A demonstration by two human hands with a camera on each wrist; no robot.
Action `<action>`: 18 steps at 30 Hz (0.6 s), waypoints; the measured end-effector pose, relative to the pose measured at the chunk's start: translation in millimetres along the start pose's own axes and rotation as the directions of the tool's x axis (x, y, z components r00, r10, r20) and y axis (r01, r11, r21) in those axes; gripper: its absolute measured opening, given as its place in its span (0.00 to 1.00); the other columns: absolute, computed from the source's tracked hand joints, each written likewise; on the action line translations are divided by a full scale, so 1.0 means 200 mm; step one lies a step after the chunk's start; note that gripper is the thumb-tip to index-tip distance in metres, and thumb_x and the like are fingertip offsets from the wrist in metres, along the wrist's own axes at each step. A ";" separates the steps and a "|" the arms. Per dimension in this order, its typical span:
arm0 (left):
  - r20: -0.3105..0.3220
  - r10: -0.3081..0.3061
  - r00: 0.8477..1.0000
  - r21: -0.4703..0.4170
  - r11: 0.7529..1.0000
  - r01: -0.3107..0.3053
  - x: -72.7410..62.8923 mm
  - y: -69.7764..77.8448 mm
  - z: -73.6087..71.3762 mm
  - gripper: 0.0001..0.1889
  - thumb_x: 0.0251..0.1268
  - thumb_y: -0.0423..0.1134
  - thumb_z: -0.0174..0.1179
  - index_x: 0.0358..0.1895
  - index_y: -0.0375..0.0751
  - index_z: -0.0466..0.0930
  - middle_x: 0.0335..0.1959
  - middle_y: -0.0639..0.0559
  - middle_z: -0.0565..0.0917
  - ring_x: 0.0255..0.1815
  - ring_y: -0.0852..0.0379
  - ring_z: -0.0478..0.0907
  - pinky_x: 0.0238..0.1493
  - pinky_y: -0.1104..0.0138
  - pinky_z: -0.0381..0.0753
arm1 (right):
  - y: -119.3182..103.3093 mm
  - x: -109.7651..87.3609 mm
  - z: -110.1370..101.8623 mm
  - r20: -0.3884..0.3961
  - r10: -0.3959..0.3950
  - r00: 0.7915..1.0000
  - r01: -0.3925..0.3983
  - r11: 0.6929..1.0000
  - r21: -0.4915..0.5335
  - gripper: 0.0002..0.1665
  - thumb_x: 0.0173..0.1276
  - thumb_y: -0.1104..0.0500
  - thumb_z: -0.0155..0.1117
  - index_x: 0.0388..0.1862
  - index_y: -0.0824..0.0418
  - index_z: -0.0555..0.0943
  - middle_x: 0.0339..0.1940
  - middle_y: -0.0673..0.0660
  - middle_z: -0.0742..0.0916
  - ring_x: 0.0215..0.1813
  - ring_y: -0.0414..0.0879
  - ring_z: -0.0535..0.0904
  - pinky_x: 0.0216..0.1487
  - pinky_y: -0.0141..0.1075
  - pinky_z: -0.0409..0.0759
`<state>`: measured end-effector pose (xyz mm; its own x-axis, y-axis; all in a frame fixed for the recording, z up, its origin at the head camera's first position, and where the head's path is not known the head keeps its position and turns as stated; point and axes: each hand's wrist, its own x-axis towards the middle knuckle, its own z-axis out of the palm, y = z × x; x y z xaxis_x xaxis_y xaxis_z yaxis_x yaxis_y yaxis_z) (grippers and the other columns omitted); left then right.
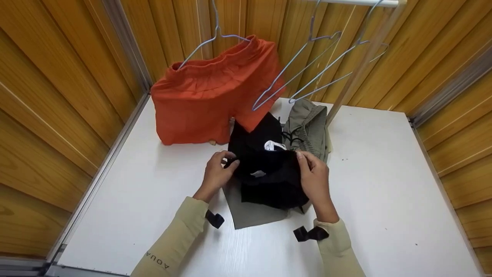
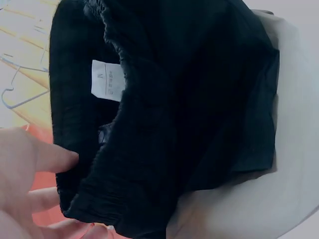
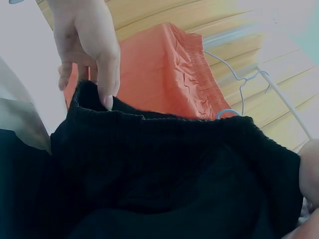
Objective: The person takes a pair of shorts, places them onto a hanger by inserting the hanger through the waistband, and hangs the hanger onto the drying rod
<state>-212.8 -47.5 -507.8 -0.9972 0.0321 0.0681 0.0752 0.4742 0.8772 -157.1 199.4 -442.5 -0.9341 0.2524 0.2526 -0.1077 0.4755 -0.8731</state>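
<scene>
A pair of black shorts point(image 1: 275, 188) with an elastic waistband is held up between both hands above the table. My left hand point(image 1: 217, 172) pinches one end of the waistband, its thumb inside the opening. At the other end, my right hand point(image 1: 316, 177) grips the waistband between thumb and fingers. A white label point(image 2: 107, 80) shows inside the waist in the left wrist view. Grey-green fabric point(image 1: 250, 215) lies beneath the black shorts, and grey-green shorts point(image 1: 309, 123) with a dark drawstring lie behind the right hand.
Orange shorts point(image 1: 200, 104) hang on a wire hanger point(image 1: 216, 32) at the back left. Two bare wire hangers point(image 1: 282, 73) hang from a rack bar point(image 1: 369, 2), with its post point(image 1: 351, 73) on the right. Wood-look panels point(image 1: 46, 96) enclose the white table point(image 1: 111, 204).
</scene>
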 end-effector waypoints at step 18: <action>-0.009 0.180 0.984 -0.025 0.983 -0.180 0.12 0.27 -0.10 0.13 0.71 0.47 0.55 0.50 0.44 0.78 0.49 0.49 0.80 0.53 0.50 0.76 0.58 0.58 0.73 | 0.01 -0.01 0.00 0.059 0.083 0.995 -0.083 0.997 -0.004 0.14 0.67 0.55 0.65 0.50 0.59 0.84 0.41 0.60 0.89 0.35 0.31 0.80 0.41 0.25 0.74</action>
<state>-233.1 -37.9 -449.6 -0.9674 0.1090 0.2287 0.2533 0.4385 0.8623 -155.9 200.0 -444.9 -0.9583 0.2407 0.1540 -0.0282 0.4564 -0.8893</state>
